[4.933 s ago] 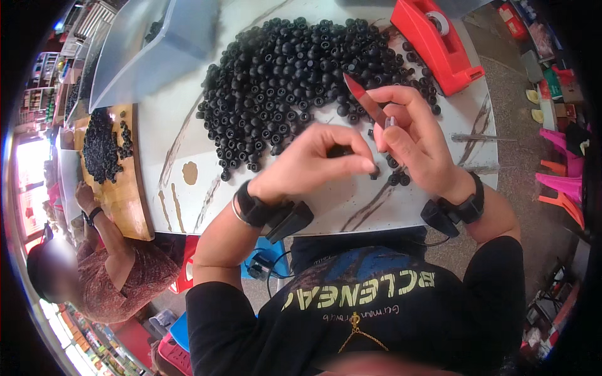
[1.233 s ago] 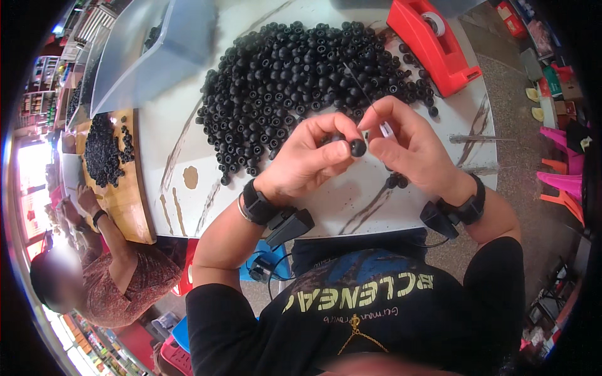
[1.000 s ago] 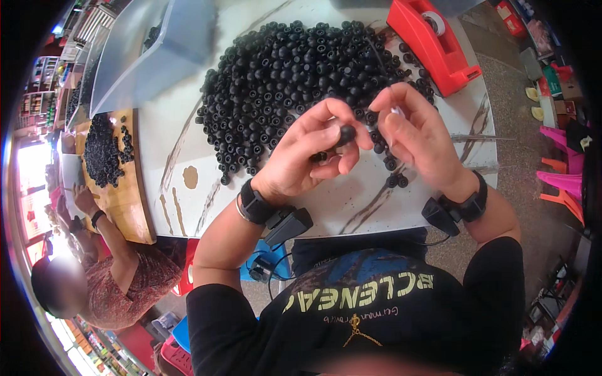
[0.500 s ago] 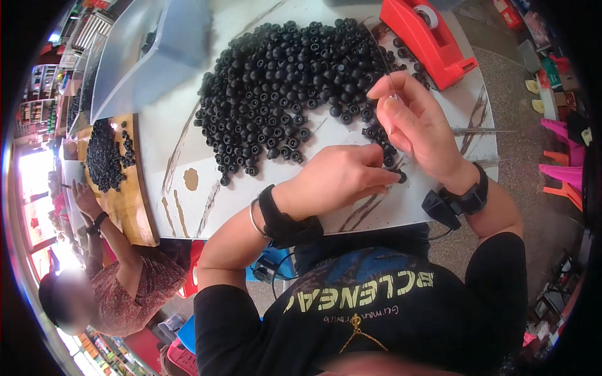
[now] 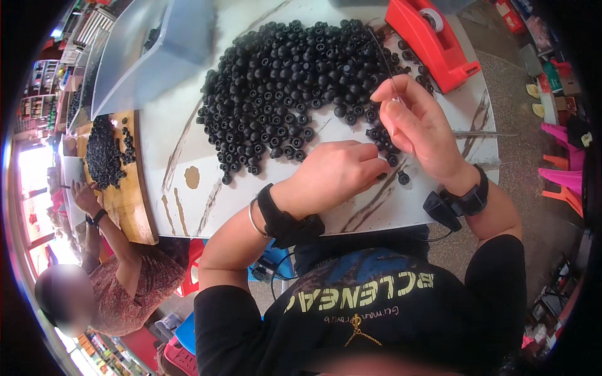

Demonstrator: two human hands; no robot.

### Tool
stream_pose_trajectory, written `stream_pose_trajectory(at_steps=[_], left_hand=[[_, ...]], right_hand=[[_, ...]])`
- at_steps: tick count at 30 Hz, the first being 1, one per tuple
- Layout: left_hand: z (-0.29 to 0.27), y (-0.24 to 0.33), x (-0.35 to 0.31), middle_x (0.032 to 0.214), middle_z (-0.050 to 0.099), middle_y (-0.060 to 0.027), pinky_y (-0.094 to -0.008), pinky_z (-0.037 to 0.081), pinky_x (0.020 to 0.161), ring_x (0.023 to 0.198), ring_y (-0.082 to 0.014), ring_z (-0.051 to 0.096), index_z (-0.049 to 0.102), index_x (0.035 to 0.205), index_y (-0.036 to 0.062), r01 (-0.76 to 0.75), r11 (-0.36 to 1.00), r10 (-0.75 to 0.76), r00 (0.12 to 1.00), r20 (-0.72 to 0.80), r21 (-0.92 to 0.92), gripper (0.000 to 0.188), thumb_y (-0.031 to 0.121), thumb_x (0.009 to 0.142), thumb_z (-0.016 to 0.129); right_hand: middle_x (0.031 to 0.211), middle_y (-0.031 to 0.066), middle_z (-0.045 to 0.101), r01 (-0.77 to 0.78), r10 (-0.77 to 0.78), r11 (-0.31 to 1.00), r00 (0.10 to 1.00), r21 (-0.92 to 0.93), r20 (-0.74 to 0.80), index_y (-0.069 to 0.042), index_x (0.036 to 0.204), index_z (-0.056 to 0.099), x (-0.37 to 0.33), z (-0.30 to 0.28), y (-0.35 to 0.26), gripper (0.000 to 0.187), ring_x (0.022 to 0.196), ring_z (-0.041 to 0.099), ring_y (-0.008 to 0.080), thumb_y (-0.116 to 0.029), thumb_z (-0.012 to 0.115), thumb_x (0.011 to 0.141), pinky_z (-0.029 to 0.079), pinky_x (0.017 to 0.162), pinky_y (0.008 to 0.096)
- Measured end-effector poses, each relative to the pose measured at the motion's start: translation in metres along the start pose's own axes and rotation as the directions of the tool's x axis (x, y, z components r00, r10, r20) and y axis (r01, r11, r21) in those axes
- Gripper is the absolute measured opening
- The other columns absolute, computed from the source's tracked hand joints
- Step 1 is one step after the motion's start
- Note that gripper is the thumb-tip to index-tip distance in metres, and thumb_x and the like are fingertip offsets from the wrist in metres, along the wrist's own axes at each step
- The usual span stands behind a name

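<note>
A wide heap of small black round caps with holes (image 5: 282, 81) covers the far middle of the white table. My left hand (image 5: 345, 172) is closed at the near side of the heap, palm down. A dark bit of a cap shows at its fingertips; the rest is hidden by the fingers. My right hand (image 5: 423, 122) is raised at the heap's right end, thumb and forefinger pinched on a thin dark rod (image 5: 381, 53) that slants up and left over the caps. One loose cap (image 5: 403, 178) lies between the hands, touching neither.
A red tape dispenser (image 5: 433, 47) stands at the far right; a clear plastic bin (image 5: 135, 69) is at the far left. A thin metal rod (image 5: 483, 133) juts past the table's right edge. On the left, a co-worker's hand (image 5: 86, 197) is near another black heap (image 5: 103, 156).
My left hand has drawn its fingertips back to the left and curled them in, away from the loose cap they were touching. My right hand has barely moved.
</note>
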State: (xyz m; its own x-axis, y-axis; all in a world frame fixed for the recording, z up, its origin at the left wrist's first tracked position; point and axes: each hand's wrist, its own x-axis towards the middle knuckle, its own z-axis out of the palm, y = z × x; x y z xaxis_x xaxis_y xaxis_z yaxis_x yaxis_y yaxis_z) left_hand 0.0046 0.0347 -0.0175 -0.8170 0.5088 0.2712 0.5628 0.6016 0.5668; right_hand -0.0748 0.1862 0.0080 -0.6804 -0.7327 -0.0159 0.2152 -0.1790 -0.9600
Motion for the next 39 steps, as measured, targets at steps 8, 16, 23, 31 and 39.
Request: stream_pose_trajectory(at_steps=[8,16,23,31,39], left_hand=[[-0.018,-0.014,-0.007,0.075,0.059,-0.0027,-0.0206,0.039,0.051,0.057,-0.0056,0.047,0.059,0.095,0.0016,0.236,0.471,-0.375,0.926,0.049,-0.85,0.016,0.01,0.081,0.056],[-0.019,-0.014,-0.009,0.076,0.06,-0.0042,-0.0161,0.035,0.048,0.051,-0.0041,0.043,0.057,0.101,0.0011,0.15,0.007,-0.426,0.895,0.133,-0.989,0.019,0.009,0.084,0.052],[-0.016,-0.018,-0.009,0.076,0.059,-0.0041,-0.0156,0.034,0.048,0.053,-0.0039,0.042,0.057,0.102,0.0012,0.111,-0.051,-0.452,0.883,0.122,-0.992,0.02,0.009,0.084,0.052],[-0.016,-0.013,-0.005,0.081,0.06,-0.0059,-0.0157,0.035,0.05,0.055,-0.0037,0.042,0.053,0.108,0.0023,0.08,-0.023,-0.519,0.851,0.08,-0.997,0.024,0.008,0.085,0.052],[-0.009,-0.018,-0.006,0.081,0.061,-0.0078,-0.0156,0.035,0.048,0.055,-0.0037,0.044,0.051,0.092,0.0045,-0.02,0.15,-0.538,0.837,-0.099,-0.989,0.012,0.006,0.082,0.057]], right_hand=[[0.07,-0.0051,0.045,0.001,-0.001,1.0,1.0,-0.015,0.01,-0.006,0.099,0.049,-0.003,0.002,-0.004,0.018,0.055,0.035,-0.0021,-0.021,0.051,0.088,0.026,0.045,0.0128],[0.081,-0.0021,0.05,-0.087,0.091,0.993,0.994,-0.08,0.052,-0.004,0.101,0.046,-0.005,0.006,-0.008,0.019,0.067,0.045,0.0008,-0.016,0.05,0.088,0.035,0.055,0.0148],[0.085,-0.0006,0.051,0.028,-0.023,0.986,0.999,-0.165,0.033,-0.003,0.104,0.045,-0.006,0.008,0.002,0.022,0.069,0.046,0.0013,-0.015,0.051,0.087,0.038,0.061,0.0167],[0.07,-0.0014,0.046,-0.065,0.069,0.995,0.997,-0.08,0.045,-0.004,0.109,0.041,-0.007,0.005,0.001,0.025,0.052,0.032,-0.0003,-0.022,0.039,0.092,0.026,0.045,0.0137],[0.07,-0.0016,0.046,-0.13,0.139,0.984,0.988,-0.123,0.07,-0.005,0.108,0.042,-0.007,0.007,-0.001,0.023,0.053,0.034,0.0001,-0.021,0.041,0.091,0.028,0.046,0.0143]])
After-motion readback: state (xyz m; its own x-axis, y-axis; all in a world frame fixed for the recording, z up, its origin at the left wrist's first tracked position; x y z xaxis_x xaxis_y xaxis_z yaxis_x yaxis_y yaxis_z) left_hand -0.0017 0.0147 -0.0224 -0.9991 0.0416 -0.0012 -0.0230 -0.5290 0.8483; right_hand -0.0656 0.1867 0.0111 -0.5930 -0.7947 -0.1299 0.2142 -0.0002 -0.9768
